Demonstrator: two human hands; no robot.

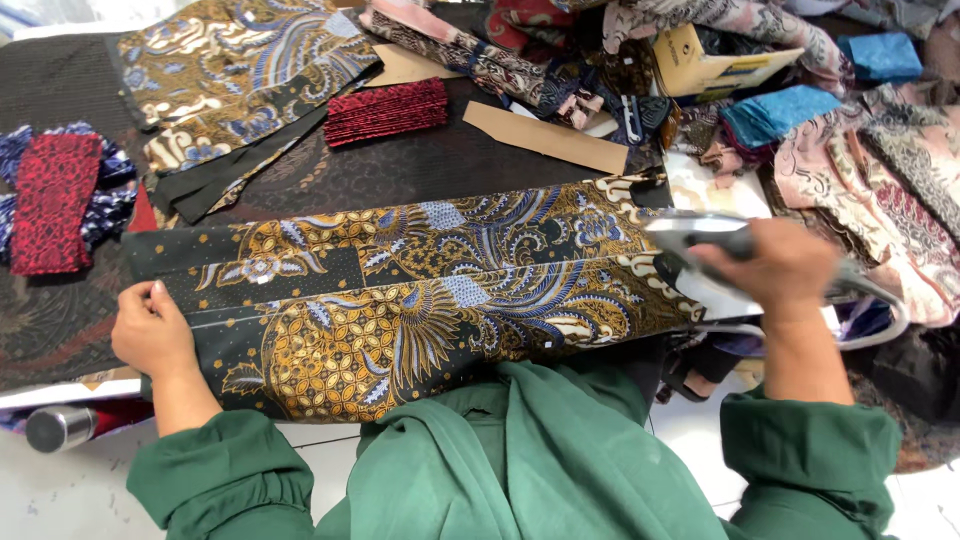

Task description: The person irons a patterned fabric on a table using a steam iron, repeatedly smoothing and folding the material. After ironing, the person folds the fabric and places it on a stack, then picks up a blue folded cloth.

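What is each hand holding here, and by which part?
Right hand grips an iron by its handle. Left hand holds nothing; it presses flat on the patterned fabric at its left end.

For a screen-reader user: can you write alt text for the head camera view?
A person in green sleeves presses the left hand on a folded black-and-gold batik cloth while the right hand holds a steam iron at its far end. Piles of patterned fabric and a cardboard strip lie around.

Dark batik cloth (420,290) with gold-blue motifs, folded lengthwise, flat on table, grey iron (705,238) at its right end
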